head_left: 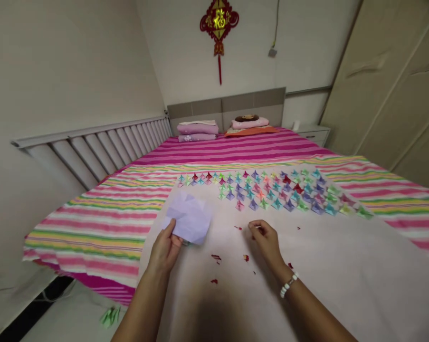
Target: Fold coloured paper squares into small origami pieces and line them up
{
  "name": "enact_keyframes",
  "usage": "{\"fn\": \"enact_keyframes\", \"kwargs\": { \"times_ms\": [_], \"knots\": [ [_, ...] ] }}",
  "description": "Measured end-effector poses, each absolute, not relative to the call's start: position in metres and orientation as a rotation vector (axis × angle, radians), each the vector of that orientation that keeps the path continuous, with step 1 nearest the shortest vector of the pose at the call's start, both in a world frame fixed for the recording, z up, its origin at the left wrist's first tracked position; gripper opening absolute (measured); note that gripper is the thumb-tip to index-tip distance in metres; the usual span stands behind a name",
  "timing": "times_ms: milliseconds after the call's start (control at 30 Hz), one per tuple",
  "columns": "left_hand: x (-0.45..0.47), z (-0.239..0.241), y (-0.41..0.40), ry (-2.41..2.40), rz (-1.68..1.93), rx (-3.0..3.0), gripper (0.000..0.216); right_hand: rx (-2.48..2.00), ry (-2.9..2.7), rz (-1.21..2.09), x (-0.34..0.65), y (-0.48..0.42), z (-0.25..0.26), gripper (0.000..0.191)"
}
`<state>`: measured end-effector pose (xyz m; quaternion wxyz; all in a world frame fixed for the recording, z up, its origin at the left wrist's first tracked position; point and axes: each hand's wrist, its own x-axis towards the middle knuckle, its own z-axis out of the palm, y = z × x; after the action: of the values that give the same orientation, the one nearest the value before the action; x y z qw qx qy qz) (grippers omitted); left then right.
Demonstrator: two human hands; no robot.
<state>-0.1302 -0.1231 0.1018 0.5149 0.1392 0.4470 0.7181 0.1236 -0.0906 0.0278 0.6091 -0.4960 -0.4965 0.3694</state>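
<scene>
My left hand (164,251) grips a creased lavender sheet of paper (191,218), thumb on top and fingers beneath. A bit of green shows under the sheet's lower edge. My right hand (267,241) hovers over or rests on the white sheet (321,266), fingertips pinched; whether anything is between them is too small to make out. Just left of those fingertips lies a small red scrap (239,228). More dark red scraps (216,257) are scattered between and below my hands. Beyond them, rows of small folded paper pieces (270,194) in many colours stand on the white sheet.
The white sheet covers part of a bed with a striped bedspread (103,223). A railing (103,137) runs along the left. Folded bedding (198,129) lies by the headboard (252,102). Green folded paper (110,317) is on the floor at lower left.
</scene>
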Motion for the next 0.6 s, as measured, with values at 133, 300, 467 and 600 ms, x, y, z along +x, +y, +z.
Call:
{"fn": "enact_keyframes", "kwargs": {
  "times_ms": [133,300,467,600],
  "knots": [
    [-0.099,0.107,-0.137,0.957,1.670,0.451,0.030,-1.041,-1.231,0.895,0.119,-0.116,0.068,0.021],
    [-0.068,0.107,-0.150,0.912,1.553,0.542,0.028,-0.959,-1.522,0.538,0.115,-0.144,0.084,0.031],
    [-0.049,0.101,-0.163,1.046,1.337,0.866,0.040,-1.025,-1.584,0.710,0.113,-0.156,0.075,0.062],
    [-0.041,0.102,-0.168,1.151,1.201,1.193,0.038,-0.973,-1.431,1.075,0.107,-0.162,0.072,0.064]
  ]
}}
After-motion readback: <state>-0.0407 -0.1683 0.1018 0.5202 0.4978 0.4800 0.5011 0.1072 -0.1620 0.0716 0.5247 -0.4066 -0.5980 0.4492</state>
